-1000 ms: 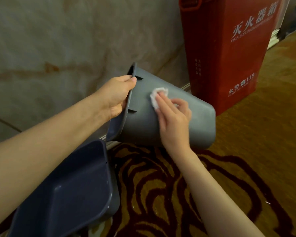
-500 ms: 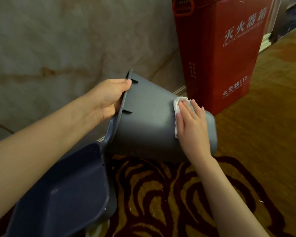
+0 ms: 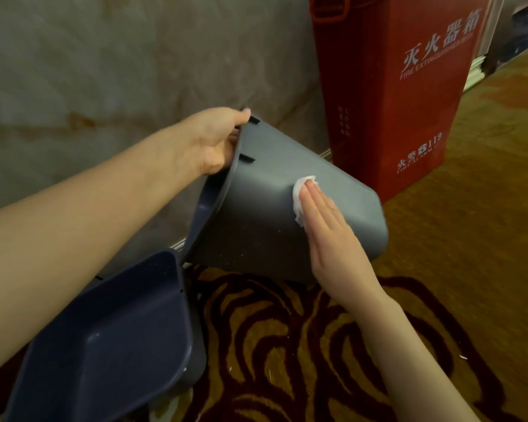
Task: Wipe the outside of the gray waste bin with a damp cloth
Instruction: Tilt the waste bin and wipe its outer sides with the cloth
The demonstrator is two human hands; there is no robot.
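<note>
The gray waste bin (image 3: 265, 214) lies tilted on its side above the carpet, mouth to the left, bottom toward the right. My left hand (image 3: 217, 138) grips its upper rim, fingers curled inside the opening. My right hand (image 3: 326, 226) lies flat on the bin's outer wall, fingers together, and presses a small white damp cloth (image 3: 301, 197) against it. Only the cloth's left edge and top show past my fingers.
A dark blue bin part (image 3: 110, 345), open side up, lies at the lower left under my left arm. A red fire extinguisher box (image 3: 409, 86) stands right behind the bin against the marble wall (image 3: 104, 71). Patterned carpet (image 3: 287, 345) covers the floor.
My right hand slid the cloth along the bin's wall, from near the rim toward the bottom, then slightly back to mid-wall. The bin tipped a little lower under my left hand's hold.
</note>
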